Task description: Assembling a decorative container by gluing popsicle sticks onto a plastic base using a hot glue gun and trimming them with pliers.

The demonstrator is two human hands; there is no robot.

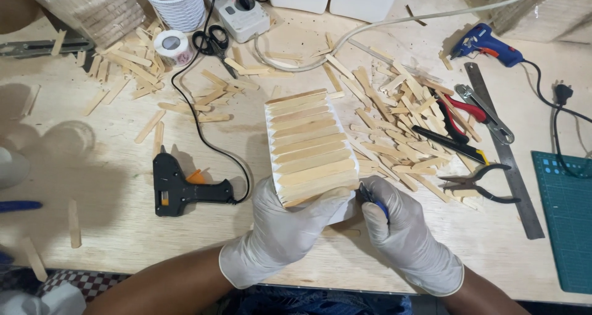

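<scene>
Near the front edge of the counter (123,228), the gloved left hand (280,228) has its grip closed around the near end of a white box clad in flat wooden sticks (308,145), thumb lying over the lowest sticks. Just right of it, the gloved right hand (404,228) has its grip closed on a small dark blue-handled tool (372,199), its tip at the box's near right corner. A black glue gun (182,188) lies left of the hands; loose sticks (394,124) and pliers (478,182) lie to the right.
</scene>
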